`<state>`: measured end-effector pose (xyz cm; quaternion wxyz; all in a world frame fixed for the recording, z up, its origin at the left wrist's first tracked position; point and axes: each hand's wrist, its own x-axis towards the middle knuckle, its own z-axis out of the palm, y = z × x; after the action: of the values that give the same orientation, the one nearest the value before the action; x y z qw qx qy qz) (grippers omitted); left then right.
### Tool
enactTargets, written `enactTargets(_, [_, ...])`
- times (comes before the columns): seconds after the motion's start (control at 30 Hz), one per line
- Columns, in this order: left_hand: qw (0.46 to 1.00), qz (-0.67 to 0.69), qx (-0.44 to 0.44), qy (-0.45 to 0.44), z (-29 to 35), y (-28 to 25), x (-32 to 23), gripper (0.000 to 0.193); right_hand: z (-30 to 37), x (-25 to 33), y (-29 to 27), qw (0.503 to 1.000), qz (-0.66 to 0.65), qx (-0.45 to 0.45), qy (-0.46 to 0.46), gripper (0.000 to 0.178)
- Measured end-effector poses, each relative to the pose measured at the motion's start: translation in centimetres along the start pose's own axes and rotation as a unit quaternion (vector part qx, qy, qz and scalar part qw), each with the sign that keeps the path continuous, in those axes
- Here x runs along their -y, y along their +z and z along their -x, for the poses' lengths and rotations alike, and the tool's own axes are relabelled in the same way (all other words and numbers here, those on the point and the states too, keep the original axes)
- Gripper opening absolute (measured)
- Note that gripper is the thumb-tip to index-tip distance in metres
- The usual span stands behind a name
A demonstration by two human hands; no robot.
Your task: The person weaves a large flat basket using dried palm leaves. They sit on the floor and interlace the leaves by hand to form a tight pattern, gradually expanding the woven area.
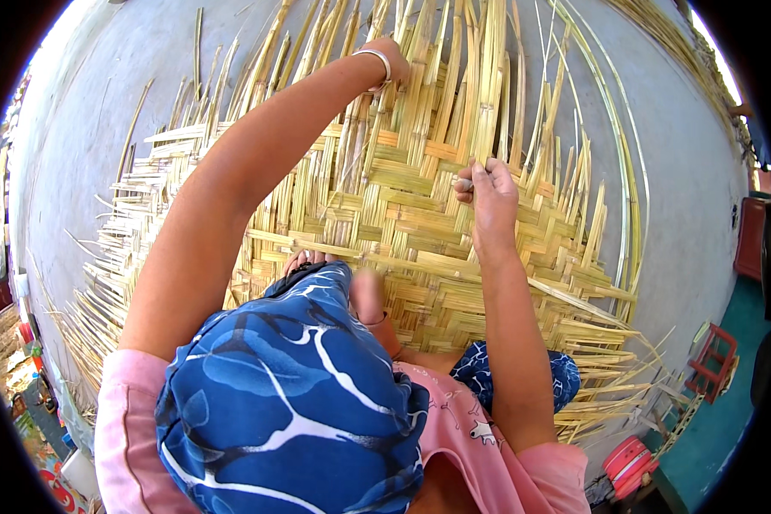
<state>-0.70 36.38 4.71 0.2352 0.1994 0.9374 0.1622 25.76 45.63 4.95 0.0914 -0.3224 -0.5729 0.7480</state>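
1. Largest is the grey floor (690,163), reaching out past the weaving toward 10 and 2 o'clock.
2. On it, across the middle of the view, lies the woven mat (385,227) of yellow-green split strips; its unwoven ends fan out toward 9, 12 and 4 o'clock.
3. Long green strips (627,163) curve along its 2 o'clock side.
4. A blue trouser leg (265,403) with white lines fills 7 o'clock, the pink top (454,411) beside it at 5.
5. A red chair (713,364) stands off the mat at 4 o'clock.
6. The left hand (394,62) is among the upright strips at 12 o'clock; the right hand (488,180), thumb against bent fingers, is at the foot of pale strips toward 2. With fingertips partly hidden, I cannot tell whether either grips a strip.
7. Bare toes (319,256) show near the centre.
8. Smallest, a pale bangle (375,55) circles the left wrist.
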Motion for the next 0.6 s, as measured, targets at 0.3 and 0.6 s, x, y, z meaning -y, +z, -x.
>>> enactTargets(0.3, [1.0,-0.023,-0.001,0.016,0.5,0.2,-1.0,0.024,-0.9,0.7,0.6,1.0,0.014,-0.004,0.019,0.015])
enactTargets(0.6, [0.993,-0.096,-0.061,0.004,0.0,1.9,-1.2,0.027,-8.0,2.9,5.8,0.997,0.044,0.061,-0.011,0.024])
